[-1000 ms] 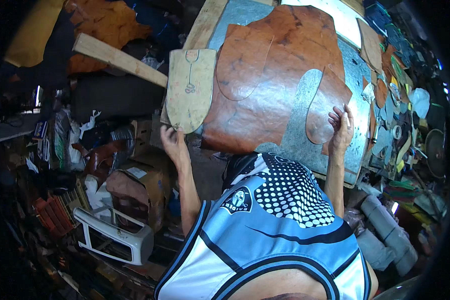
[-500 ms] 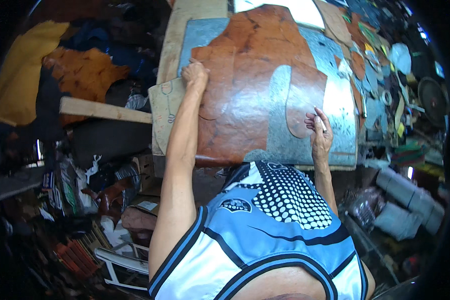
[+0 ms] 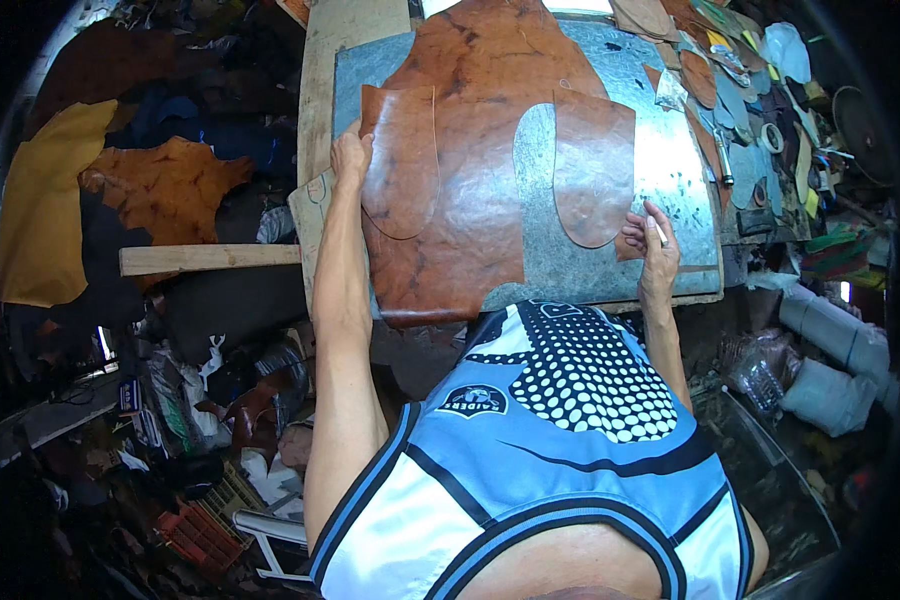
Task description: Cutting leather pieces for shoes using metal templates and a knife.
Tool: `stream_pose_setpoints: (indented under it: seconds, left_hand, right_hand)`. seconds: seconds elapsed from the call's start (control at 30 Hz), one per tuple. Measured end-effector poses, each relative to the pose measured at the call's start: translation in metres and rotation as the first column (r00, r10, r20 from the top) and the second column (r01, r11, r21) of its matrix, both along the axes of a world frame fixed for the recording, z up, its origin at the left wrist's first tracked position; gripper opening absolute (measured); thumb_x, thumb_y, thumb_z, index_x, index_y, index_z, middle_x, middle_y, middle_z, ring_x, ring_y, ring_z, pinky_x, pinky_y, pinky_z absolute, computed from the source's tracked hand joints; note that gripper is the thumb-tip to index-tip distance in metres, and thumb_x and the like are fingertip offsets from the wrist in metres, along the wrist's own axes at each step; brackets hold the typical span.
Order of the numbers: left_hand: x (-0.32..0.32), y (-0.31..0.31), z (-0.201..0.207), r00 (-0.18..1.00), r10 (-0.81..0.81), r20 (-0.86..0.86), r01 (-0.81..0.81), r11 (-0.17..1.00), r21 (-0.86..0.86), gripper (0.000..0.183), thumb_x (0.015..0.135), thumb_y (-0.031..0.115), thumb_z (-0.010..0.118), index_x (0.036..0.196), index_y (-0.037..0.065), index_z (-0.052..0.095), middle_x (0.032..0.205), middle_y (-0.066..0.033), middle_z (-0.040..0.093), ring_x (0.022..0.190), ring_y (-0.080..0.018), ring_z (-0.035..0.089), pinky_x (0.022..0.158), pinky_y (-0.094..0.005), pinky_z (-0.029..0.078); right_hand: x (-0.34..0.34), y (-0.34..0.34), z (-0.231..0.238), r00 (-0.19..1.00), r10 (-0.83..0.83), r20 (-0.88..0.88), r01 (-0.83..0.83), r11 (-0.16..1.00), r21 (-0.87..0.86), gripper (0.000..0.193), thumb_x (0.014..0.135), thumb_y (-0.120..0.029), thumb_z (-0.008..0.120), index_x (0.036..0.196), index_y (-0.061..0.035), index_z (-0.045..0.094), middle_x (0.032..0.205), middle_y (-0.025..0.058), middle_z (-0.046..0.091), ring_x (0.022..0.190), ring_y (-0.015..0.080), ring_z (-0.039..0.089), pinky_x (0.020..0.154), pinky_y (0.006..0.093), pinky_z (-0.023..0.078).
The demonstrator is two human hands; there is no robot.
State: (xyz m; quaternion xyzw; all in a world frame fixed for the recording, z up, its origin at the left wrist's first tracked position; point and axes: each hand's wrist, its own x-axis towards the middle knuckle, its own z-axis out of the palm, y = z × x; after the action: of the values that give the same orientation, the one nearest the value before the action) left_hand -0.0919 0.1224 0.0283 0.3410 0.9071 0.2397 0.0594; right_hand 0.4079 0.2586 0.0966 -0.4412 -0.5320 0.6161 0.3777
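A large brown mottled leather hide [image 3: 480, 200] lies over a blue-grey metal sheet [image 3: 675, 180] on the table. On its left edge rests a smaller cut leather piece [image 3: 402, 160] with a rounded lower end. My left hand [image 3: 352, 155] is closed on that piece's left edge, my arm stretched forward. A similar rounded leather piece [image 3: 595, 170] lies to the right, partly on the bare sheet. Close to its lower right edge is my right hand [image 3: 654, 245], fingers curled, with a short slim white stick [image 3: 662, 235] between them.
A patterned tan board [image 3: 310, 215] and a wooden bar [image 3: 210, 259] stick out at the left. Yellow leather [image 3: 52, 210] and orange-brown leather [image 3: 165, 190] hang farther left. Scraps and a metal-tipped tool [image 3: 725, 165] crowd the right. Wrapped rolls [image 3: 835, 325] lie lower right.
The left leather piece has shifted on the hide, and its rounded lower end now shows plainly. My left hand has moved along with it. My right hand still holds the white stick.
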Motion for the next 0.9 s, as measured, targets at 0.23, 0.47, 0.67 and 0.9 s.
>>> stream_pose_setpoints:
  seconds: [0.23, 0.47, 0.67, 0.9]
  left_hand:
    - [0.033, -0.004, 0.023, 0.974, -0.071, -0.217, 0.158, 0.895, 0.416, 0.033, 0.096, 0.015, 0.055, 0.124, 0.001, 0.062, 0.116, -0.0243, 0.065, 0.107, -0.0374, 0.063, 0.095, -0.0415, 0.048]
    - [0.079, 0.021, 0.061, 0.626, -0.344, 0.7, -0.264, 0.751, 0.605, 0.03, 0.098, 0.012, 0.056, 0.125, 0.001, 0.059, 0.118, -0.0084, 0.065, 0.103, -0.0186, 0.062, 0.094, -0.0339, 0.049]
    - [0.095, 0.03, -0.038, 0.915, -0.206, 0.346, -0.003, 0.856, 0.517, 0.052, 0.092, 0.019, 0.063, 0.136, -0.004, 0.049, 0.125, -0.0236, 0.062, 0.12, -0.0326, 0.058, 0.104, -0.0406, 0.043]
    - [0.179, -0.024, -0.01, 0.963, -0.214, -0.164, 0.257, 0.915, 0.312, 0.05, 0.087, 0.016, 0.065, 0.131, -0.003, 0.053, 0.135, -0.0321, 0.047, 0.127, -0.0471, 0.045, 0.108, -0.0511, 0.036]
  right_hand:
    - [-0.018, 0.005, 0.014, 0.995, 0.102, 0.018, -0.103, 0.992, 0.071, 0.039, 0.102, -0.022, 0.054, 0.135, -0.0011, 0.054, 0.108, 0.012, 0.068, 0.087, 0.0111, 0.064, 0.078, 0.0239, 0.053]
    - [-0.032, 0.022, 0.012, 0.991, 0.069, 0.113, -0.094, 0.97, 0.226, 0.031, 0.101, -0.022, 0.055, 0.121, -0.0001, 0.065, 0.1, 0.0102, 0.069, 0.086, 0.0138, 0.064, 0.079, 0.0271, 0.053]
    - [-0.086, 0.013, -0.012, 0.901, 0.411, 0.138, -0.426, 0.899, 0.104, 0.026, 0.098, -0.017, 0.055, 0.114, -0.0007, 0.068, 0.09, 0.007, 0.068, 0.082, 0.0126, 0.064, 0.073, 0.0259, 0.052]
    - [-0.151, -0.013, -0.045, 0.725, 0.605, 0.33, -0.677, 0.713, 0.182, 0.024, 0.094, -0.017, 0.058, 0.108, -0.0015, 0.07, 0.094, 0.0125, 0.074, 0.085, 0.0202, 0.07, 0.077, 0.0322, 0.056]
